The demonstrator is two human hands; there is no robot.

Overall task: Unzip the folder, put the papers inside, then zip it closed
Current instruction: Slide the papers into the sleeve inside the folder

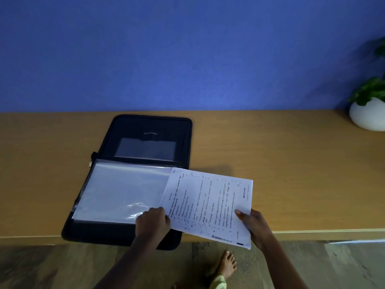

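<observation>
Black folder [133, 184] lying unzipped and open on the table [291, 163], long axis running away from the person, left hand [153, 223] pinching the clear sleeve [125, 190] edge, papers [210, 205] slanting rightward over the folder's right edge, right hand [255, 225] gripping their near right corner

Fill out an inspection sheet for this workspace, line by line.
Surface: wooden table, bare right of the folder.
Job's things: black folder unzipped, lying open, near corner overhanging the table edge; clear sleeve on its lower half; papers partly over the sleeve's right edge, not inside.
Clutter: nothing seen.
Hands: left hand at the sleeve's corner and papers' left edge; right hand holding the papers' right side.
Cables: nothing seen.
Surroundings: blue wall, potted plant far right, wood floor.
</observation>
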